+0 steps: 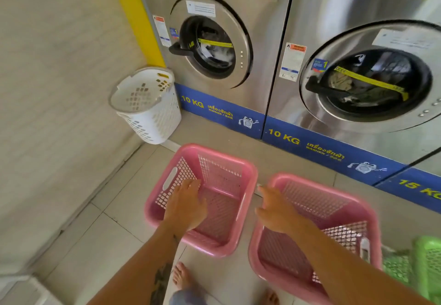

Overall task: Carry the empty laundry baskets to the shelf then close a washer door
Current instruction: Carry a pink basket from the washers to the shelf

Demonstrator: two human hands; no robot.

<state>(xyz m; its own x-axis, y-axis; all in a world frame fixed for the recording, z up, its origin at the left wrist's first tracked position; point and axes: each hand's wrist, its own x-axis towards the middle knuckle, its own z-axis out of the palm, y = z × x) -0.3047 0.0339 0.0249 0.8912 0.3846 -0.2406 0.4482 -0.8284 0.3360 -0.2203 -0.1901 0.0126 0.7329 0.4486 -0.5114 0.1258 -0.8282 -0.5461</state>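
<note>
Each of the two steel washers carried a blue strip along its base with "10 KG" in yellow and a line of Thai script beside a small cartoon washer. A third strip at the far right began "15 K" before the frame cut it. The left washer door (211,42) and the right washer door (372,77) were both shut, each with a yellow sticker band across the glass and a small label showing "1"; the white notices on them were too small to read. Laundry showed behind both windows.

The floor (95,237) was of pale tiles, and a pale wall stood at the left. A white basket (145,104) leaned in the corner between the wall and the left washer. Two empty pink baskets stood side by side on the tiles: the left pink basket (202,197) and the right pink basket (315,233). A green basket (424,269) was just beside the right one.

The left hand (185,206) was over the left pink basket, fingers open, gripping nothing. The right hand (274,209) was over the right basket's near corner, fingers also spread and loose.
</note>
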